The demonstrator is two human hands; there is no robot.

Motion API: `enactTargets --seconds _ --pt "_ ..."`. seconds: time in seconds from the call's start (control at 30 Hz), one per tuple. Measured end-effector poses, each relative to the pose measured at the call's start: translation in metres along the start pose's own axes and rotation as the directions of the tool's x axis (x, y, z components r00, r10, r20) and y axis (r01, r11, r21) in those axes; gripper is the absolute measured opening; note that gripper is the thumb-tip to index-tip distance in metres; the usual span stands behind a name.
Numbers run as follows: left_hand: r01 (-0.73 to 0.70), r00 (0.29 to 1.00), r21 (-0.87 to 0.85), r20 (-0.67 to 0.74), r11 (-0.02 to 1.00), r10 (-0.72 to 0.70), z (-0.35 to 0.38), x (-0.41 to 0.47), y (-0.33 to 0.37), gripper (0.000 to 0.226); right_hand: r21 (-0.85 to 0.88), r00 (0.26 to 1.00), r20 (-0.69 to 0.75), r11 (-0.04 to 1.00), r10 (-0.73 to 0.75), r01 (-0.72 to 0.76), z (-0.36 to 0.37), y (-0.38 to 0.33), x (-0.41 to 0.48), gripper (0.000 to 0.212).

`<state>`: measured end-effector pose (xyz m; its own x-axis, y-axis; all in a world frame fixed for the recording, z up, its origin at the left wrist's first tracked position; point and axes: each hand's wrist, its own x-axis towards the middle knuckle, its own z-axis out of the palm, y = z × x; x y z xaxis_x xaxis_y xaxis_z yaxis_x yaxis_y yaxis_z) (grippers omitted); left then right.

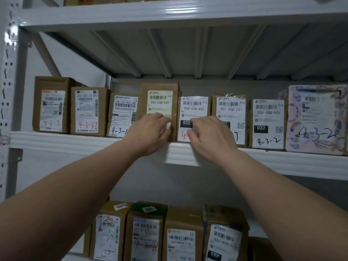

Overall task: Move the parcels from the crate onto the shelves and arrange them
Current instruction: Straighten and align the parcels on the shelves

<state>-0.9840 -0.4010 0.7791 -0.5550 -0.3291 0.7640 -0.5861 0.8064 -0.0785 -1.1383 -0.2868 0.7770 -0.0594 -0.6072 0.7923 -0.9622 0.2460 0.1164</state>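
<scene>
1. Both bare arms are up at the middle shelf (75, 142), hands side by side at the centre of the row.
2. Left hand (150, 131) is on the tall box (160, 98), low on the right of its front. The fingers (166, 127) are bent against the cardboard, thumb on top. Whether they hook an edge or only press, I cannot tell.
3. Right hand (209, 134) is on the white box (194, 108) just to the right. Curled fingertips (191, 129) sit over its black "032" block. Real hold or just a touch? Cannot tell either.
4. Those two boxes stand upright, touching, at the near edge of the shelf, both labelled 032-038-E01.
5. Left of them are three brown boxes, labels forward: the end box (50, 104) marked 4-3-9, the 4-3-37 box (87, 110), and a short box (124, 110) partly behind the left wrist.
6. Right of them is a taped box (230, 108), half hidden by the right hand, then the 4-3-2 box (267, 117), then a big pink parcel (316, 117) at the far right.
7. Down below, between the forearms, four lower boxes (145, 236) stand packed in a row.
8. Up top is the grey upper shelf (169, 12), with the slotted post (7, 72) at the left.
</scene>
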Motion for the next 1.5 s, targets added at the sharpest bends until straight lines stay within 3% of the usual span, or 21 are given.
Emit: enactTargets --seconds 0.2,0.4,0.63,0.8,1.1,1.5 --pt "0.165 0.984 0.048 -0.077 0.985 -0.161 -0.023 0.033 -0.033 0.051 0.01 0.998 -0.057 1.0 0.019 -0.019 -0.007 -0.02 0.045 0.043" --pt "0.165 0.972 0.051 -0.18 0.985 -0.153 -0.039 0.058 -0.067 0.048 0.021 0.988 -0.12 0.996 0.092 -0.09 -0.007 -0.041 0.091 0.046" --pt "0.157 0.988 0.136 -0.011 0.978 -0.157 -0.038 0.083 -0.106 0.04 0.066 0.964 -0.05 0.964 0.26 -0.257 -0.002 -0.054 0.121 0.055" --pt "0.064 0.994 -0.027 0.086 0.998 -0.061 -0.038 0.087 -0.115 0.031 0.047 0.954 -0.035 0.954 0.299 -0.297 -0.001 -0.053 0.128 0.051" --pt "0.031 0.999 -0.055 0.025 0.998 -0.029 -0.038 0.086 -0.119 0.028 0.168 0.912 -0.089 0.909 0.4 -0.382 0.004 -0.056 0.133 0.045" --pt "0.022 0.999 -0.116 0.028 0.993 -0.019 -0.04 0.084 -0.123 0.035 0.123 0.916 -0.101 0.919 0.388 -0.375 -0.006 -0.068 0.127 0.046"
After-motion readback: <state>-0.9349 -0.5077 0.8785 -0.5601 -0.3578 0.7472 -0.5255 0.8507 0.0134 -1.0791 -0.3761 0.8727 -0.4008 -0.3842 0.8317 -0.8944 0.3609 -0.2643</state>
